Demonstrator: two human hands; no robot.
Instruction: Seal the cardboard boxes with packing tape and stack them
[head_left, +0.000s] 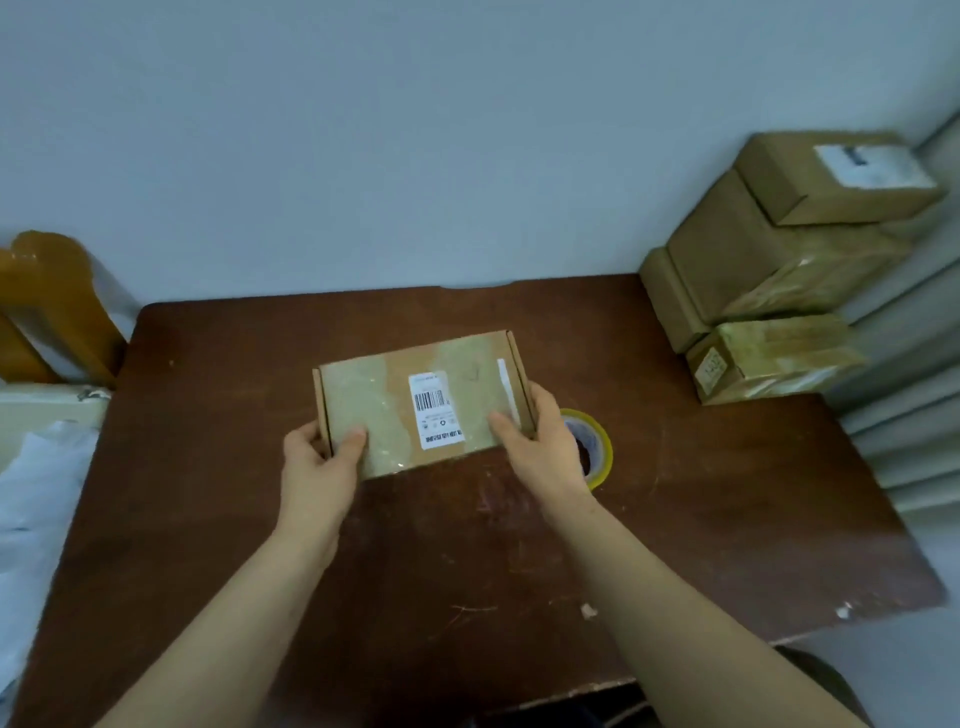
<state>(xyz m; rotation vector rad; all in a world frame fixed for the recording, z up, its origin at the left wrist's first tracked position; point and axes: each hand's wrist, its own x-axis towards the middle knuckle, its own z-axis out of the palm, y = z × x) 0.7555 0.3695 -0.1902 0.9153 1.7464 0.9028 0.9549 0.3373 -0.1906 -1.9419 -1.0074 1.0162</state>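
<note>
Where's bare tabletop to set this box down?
Bare table: left of the left hand toward the chair, the strip behind the box to the wall, and front right. Crowded: tape roll beside the right hand, stacked boxes rear right.

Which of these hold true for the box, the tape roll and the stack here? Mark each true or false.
1. The left hand and the right hand both hold the box. True.
2. The tape roll lies left of the box. False: it lies to its right, partly behind the right hand.
3. The stack stands at the table's far right corner. True.
4. The box is bare of labels. False: a barcode label sits on its top.
</note>
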